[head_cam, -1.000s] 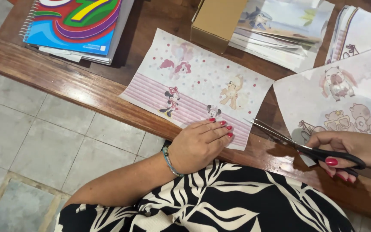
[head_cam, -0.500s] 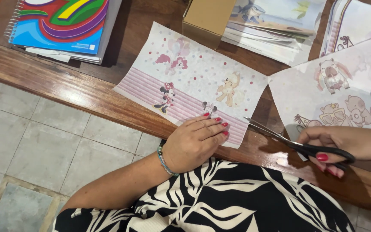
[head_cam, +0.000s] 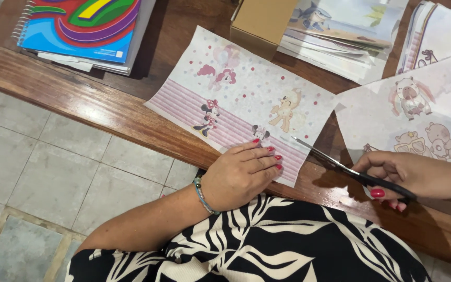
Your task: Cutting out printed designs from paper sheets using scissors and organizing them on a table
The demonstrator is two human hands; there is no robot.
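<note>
The printed cartoon sheet (head_cam: 236, 104) lies flat on the wooden desk (head_cam: 79, 99), its long axis slanting away up and to the left of the left hand (head_cam: 241, 175), which presses open-palmed on its near corner. Just to that hand's right, the right hand (head_cam: 418, 175) grips black-handled scissors (head_cam: 340, 167), blades parted and pointing at the sheet's right edge.
</note>
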